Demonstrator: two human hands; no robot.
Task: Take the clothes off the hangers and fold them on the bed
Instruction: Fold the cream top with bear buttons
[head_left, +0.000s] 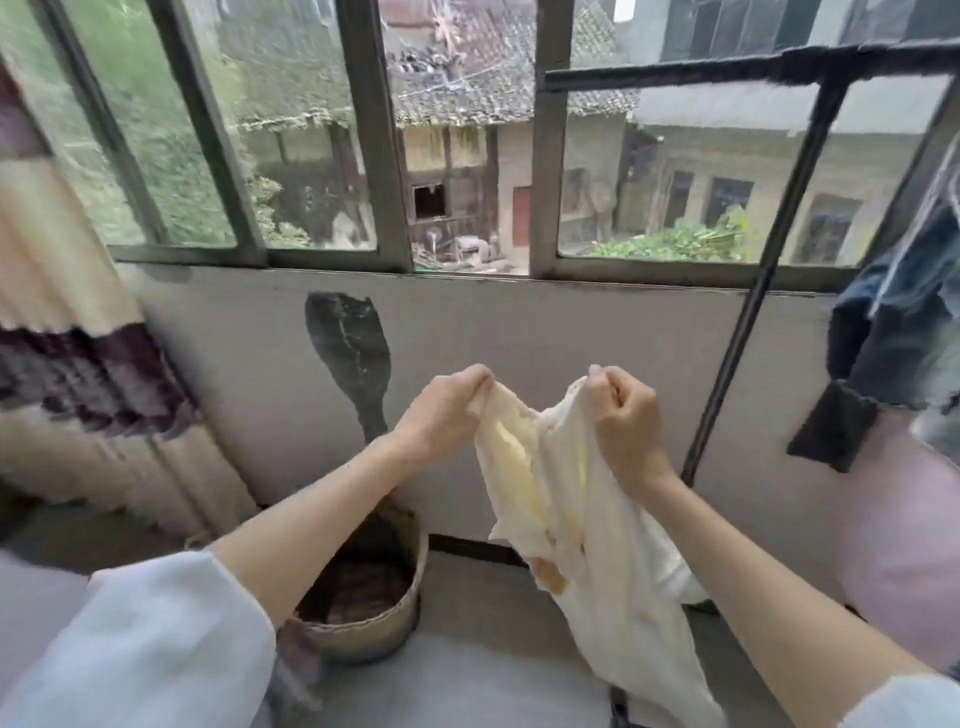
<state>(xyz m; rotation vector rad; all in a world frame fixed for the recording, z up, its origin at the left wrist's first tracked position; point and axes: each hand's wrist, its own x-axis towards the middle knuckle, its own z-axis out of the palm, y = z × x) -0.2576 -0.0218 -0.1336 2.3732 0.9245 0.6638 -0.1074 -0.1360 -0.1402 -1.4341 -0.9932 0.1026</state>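
Observation:
A cream-white garment (587, 525) hangs in front of me below the window. My left hand (447, 410) pinches its top edge at the left, and my right hand (628, 415) grips the top edge at the right. The cloth droops between and below the hands, down past my right forearm. No hanger shows in it. A dark blue denim garment (893, 322) hangs at the right edge on a black metal rack (763, 270). A pink cloth (904, 540) hangs below the denim.
A woven basket (363, 618) stands on the floor under my left forearm. A window (374, 135) with grey frames fills the wall ahead. A cream and purple curtain (62, 322) hangs at the left. The white wall (519, 332) has a dark patch.

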